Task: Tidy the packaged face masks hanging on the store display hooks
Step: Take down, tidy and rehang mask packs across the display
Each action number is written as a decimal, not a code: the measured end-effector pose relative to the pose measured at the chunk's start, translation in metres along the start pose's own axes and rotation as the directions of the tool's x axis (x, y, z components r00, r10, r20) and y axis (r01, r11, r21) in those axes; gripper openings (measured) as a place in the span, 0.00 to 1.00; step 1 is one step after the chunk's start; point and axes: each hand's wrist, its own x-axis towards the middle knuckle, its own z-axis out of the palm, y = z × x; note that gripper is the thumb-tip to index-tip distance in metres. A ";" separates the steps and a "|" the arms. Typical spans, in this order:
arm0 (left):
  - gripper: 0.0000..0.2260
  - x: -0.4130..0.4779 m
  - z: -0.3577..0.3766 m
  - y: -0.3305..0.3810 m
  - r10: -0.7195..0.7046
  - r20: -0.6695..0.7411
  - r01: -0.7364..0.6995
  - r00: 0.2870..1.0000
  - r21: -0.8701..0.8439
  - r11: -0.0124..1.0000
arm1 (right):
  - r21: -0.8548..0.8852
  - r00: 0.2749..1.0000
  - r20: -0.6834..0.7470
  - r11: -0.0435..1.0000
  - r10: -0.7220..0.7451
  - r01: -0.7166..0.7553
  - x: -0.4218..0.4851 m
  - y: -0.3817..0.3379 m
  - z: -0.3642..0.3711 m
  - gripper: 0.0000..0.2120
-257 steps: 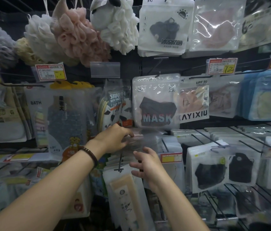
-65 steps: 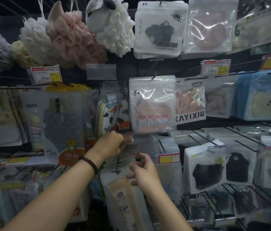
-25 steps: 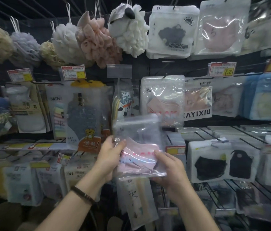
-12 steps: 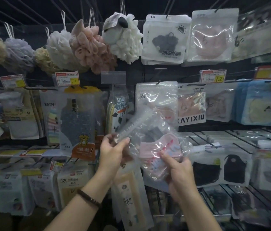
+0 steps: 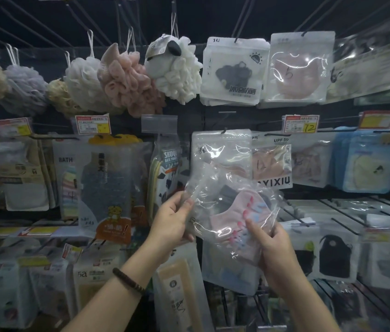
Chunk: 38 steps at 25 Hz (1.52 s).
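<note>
Dim store wall: black back panel and wire hooks, packed with hanging goods.

Nearest you, lower centre of the frame: your left hand [image 5: 172,224] pinches the upper-left edge of a clear mask packet [image 5: 213,195], thumb in front and fingers behind. A dark beaded bracelet [image 5: 128,280] circles that wrist. Your right hand [image 5: 275,245] grips the packet's lower-right edge, thumb laid across the front film. The packet is off the hooks, held in mid-air and tilted, with its top toward the upper left. The film is glossy and crinkled and catches glare. Inside is a soft pink fabric mask [image 5: 242,219], curved, with red and blue lettering. A darker piece shows behind it; cannot tell what.

Just below your hands hangs a tall pouch with a beige strip [image 5: 179,283]. Lower right: a white packet with a black mask [image 5: 334,257] among sloping wire prongs.

Behind the held packet, centre: another clear packet [image 5: 220,152] hangs flat and shiny on a black hook. Right of it is a white-banded packet reading UPF 50 [image 5: 273,161], peach mask inside. Further right are pale blue packets [image 5: 366,161]. Centre left: a frosted bath towel pack [image 5: 107,178].

Top row, farthest: ruffled mesh bath puffs on cord loops, a pink puff [image 5: 127,80] beside a white woolly sheep-shaped puff [image 5: 177,68]. Right of them hang a white packet showing a black mask [image 5: 233,73] and a clear packet with "6" handwritten [image 5: 297,68]. A price tag marked 12 [image 5: 300,123] sits below those.
</note>
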 end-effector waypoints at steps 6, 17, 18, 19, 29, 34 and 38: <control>0.11 0.010 0.001 0.006 -0.117 0.028 0.118 0.993 -0.055 0.991 | -0.073 0.997 0.039 0.994 -0.073 0.076 0.004 -0.005 -0.012 0.21; 0.05 0.018 0.010 0.004 -0.086 -0.104 0.087 0.991 0.001 0.996 | -0.074 0.997 -0.029 0.995 -0.076 0.074 0.015 0.005 -0.011 0.19; 0.05 0.020 0.010 0.004 -0.086 -0.114 0.087 0.990 0.001 0.996 | -0.070 0.997 -0.032 0.995 -0.072 0.069 0.017 0.007 -0.011 0.19; 0.05 0.021 0.009 0.004 -0.085 -0.119 0.086 0.989 0.004 0.996 | -0.065 0.997 -0.035 0.996 -0.068 0.066 0.018 0.009 -0.011 0.19; 0.11 0.028 0.015 0.008 -0.137 -0.069 0.145 0.988 0.145 0.979 | -0.111 0.996 0.013 0.990 -0.084 0.085 0.021 0.015 -0.013 0.31; 0.13 0.027 0.015 0.015 -0.236 -0.067 0.241 0.969 0.070 0.968 | -0.120 0.992 0.013 0.985 -0.126 0.127 0.020 0.006 -0.015 0.26; 0.13 0.033 0.014 0.016 -0.184 -0.091 0.193 0.979 0.109 0.975 | -0.098 0.993 -0.012 0.989 -0.114 0.112 0.020 0.003 -0.018 0.25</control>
